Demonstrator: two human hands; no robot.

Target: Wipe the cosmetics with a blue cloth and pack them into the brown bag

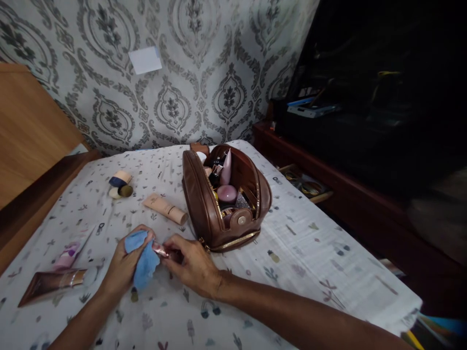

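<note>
In my left hand (127, 257) is a blue cloth (146, 265), bunched between closed fingers and hanging down at its free end. My right hand (193, 265) pinches a small shiny pink cosmetic item (160, 250) whose exact kind I cannot make out; its far end touches the cloth. Just beyond my right hand stands a brown makeup bag (204, 204), unzipped, with a pink tube (226, 169), a round pink container (227, 193) and several other cosmetics inside. A beige tube (166, 208) lies between the bag and my left hand.
On the patterned white sheet, left of my hands, lie a brown tube (51, 287) and a pink-and-white tube (69, 255). Farther back sit a blue-and-beige item (120, 179) and a small round pot (126, 190). A dark red wooden ledge (350, 233) runs along the right.
</note>
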